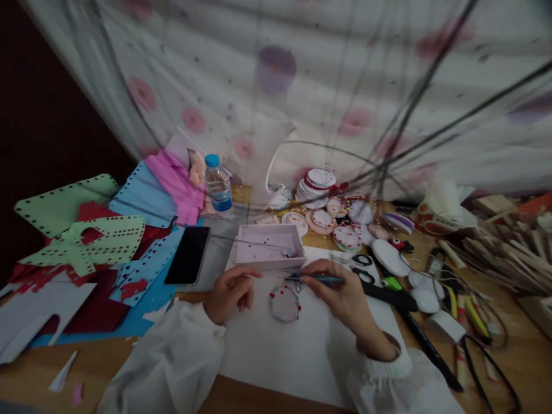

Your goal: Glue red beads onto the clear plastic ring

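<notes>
The counter (107, 356) is warm brown wood. A white paper sheet (280, 351) covers its near middle, and on it lies a pale disc (285, 303) rimmed with red dots. The small box (269, 246) is light lilac with red specks inside. The phone (188, 255) is black. The bottle (218, 185) is clear with a blue cap and a blue label. Toward the left edge lie card sheets: green ones (64, 201) with dark dots, blue (144, 195), pink (179, 184) and dark red (99, 310). The stacked discs (317, 187) at the far edge are white with red edging. The curtain (302, 75) is white with pink and purple spots. Both sleeves are white.
</notes>
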The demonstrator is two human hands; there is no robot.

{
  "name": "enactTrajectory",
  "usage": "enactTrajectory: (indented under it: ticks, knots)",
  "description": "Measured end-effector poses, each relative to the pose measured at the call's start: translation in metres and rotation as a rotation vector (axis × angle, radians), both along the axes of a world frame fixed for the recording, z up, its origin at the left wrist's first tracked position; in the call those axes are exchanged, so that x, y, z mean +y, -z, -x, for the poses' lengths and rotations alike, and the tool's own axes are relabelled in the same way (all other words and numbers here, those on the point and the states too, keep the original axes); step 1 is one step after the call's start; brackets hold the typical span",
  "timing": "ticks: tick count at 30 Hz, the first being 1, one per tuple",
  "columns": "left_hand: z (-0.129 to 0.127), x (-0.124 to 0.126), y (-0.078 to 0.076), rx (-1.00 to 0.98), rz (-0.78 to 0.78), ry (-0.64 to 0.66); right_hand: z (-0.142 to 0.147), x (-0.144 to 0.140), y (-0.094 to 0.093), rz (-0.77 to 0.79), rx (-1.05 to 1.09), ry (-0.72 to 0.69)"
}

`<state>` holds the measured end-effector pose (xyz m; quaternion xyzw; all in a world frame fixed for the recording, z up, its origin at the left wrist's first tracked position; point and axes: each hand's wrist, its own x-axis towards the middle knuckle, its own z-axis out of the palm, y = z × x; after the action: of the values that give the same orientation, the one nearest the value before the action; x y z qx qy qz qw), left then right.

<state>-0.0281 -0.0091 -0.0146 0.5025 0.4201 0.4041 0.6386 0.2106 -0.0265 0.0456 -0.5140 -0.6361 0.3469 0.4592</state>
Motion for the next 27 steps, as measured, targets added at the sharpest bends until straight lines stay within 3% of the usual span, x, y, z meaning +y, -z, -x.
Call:
enactTrajectory:
  ticks: [7,27]
  knots:
    - [-0.019,-0.012,0.0,0.062,0.078,0.177,0.005,-0.033,0.037,-0.066,0.11,0.072]
    - [-0.022,-0.014,0.005,0.0,0.127,0.167,0.012,-0.038,0.041,-0.148,0.041,-0.044]
